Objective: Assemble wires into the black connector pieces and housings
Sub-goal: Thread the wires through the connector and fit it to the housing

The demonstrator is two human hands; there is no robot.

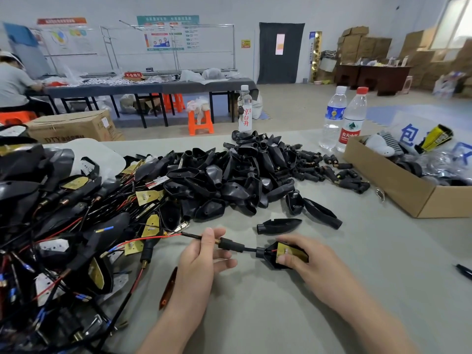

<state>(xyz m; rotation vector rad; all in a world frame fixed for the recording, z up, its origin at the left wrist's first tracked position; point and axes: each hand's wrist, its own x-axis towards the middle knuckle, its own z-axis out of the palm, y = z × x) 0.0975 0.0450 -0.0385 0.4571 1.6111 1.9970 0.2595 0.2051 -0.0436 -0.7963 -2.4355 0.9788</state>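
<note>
Left hand (201,259) pinching wire (192,235), right hand (306,267) holding housing (269,254), grey worktable (255,307), stacked cartons (365,44)

Left hand (201,254) pinches the wire (249,249); right hand (306,261) grips the housing (268,255)

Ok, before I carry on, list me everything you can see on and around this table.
Empty housings: many, black, heaped mid-table.
Connector pieces: many, black with brass tips, right of that heap.
Wired assemblies: many, black with red wires, left side.
Cardboard box: one, brown, right side.
Bottles: three, clear, far edge.
Table: one, grey.
Cable: one, black, runs into the held housing.
Held housing: one, black, gold board inside.
Left hand: pinches the cable.
Right hand: grips the held housing.
</note>
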